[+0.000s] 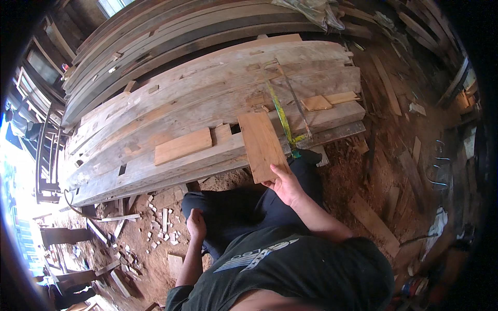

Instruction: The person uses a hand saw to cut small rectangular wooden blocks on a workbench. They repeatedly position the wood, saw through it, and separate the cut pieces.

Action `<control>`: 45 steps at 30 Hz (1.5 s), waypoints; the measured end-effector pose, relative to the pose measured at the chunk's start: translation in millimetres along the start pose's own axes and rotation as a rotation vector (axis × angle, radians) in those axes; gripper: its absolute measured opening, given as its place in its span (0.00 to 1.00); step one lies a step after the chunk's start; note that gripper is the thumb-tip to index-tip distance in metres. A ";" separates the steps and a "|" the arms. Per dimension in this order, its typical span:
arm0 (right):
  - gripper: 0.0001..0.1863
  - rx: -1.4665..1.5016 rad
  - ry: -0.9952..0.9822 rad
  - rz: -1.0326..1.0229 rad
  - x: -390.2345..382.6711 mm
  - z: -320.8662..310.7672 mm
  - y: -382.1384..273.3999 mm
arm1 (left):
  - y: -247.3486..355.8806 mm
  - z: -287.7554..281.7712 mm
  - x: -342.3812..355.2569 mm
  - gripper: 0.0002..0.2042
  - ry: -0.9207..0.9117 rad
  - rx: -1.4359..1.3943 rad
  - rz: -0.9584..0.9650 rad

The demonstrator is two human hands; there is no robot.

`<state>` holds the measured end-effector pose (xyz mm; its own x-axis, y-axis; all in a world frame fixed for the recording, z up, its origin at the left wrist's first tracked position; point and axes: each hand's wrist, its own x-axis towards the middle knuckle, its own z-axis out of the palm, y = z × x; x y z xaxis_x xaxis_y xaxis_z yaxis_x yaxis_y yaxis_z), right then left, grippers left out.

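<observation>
The right hand (284,185) grips a flat, rectangular, light-brown wooden board (262,145) by its near end, the thumb laid over the upper face and the other fingers closing from the edge and underneath. The board's far end overlaps the near edge of the worktop of long, weathered grey-brown planks (197,88); whether the two touch, I cannot tell. The left hand (196,224), well short of the worktop's near edge, has its fingers curled into a fist beside a leg in dark trousers (233,210); whether anything is inside it, I cannot tell.

On the worktop, left of the board, lies a flat, rectangular, orange-brown wooden piece (183,146). Right of the board, a long yellow-green strip (278,111) and a slim brown rod (293,96) run across the worktop. Small pale wooden blocks (165,220) are scattered on the brown dirt ground (150,259), on the worktop's near side.
</observation>
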<state>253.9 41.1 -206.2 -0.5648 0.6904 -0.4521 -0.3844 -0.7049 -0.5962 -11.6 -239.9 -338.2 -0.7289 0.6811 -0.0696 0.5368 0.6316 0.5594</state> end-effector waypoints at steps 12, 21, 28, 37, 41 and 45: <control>0.19 -0.101 0.046 0.049 -3.3 -6.5 -10.3 | 57.6 -14.5 21.5 0.13 -0.192 -0.623 -0.135; 0.20 -0.147 0.066 0.041 -8.7 -7.0 -12.5 | 31.3 17.4 15.8 0.11 -0.458 -0.661 0.001; 0.26 0.046 -0.019 -0.047 -14.6 -9.1 -28.3 | 46.6 5.1 24.4 0.10 -0.530 -1.005 -0.398; 0.28 0.039 -0.092 0.053 -7.6 -12.9 -26.4 | 64.4 4.7 17.6 0.09 -0.539 -0.499 -0.066; 0.30 0.054 -0.100 0.072 -5.5 -16.1 -29.7 | 144.4 -58.6 13.6 0.10 -0.643 -0.620 0.069; 0.30 0.034 -0.074 0.061 -5.1 -15.2 -29.4 | 238.2 -164.8 10.1 0.15 -0.612 -0.809 0.410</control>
<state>279.2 60.7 -196.5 -0.6401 0.6327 -0.4359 -0.3713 -0.7514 -0.5455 38.9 -143.7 -69.5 -0.1038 0.9942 -0.0280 0.0888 0.0373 0.9953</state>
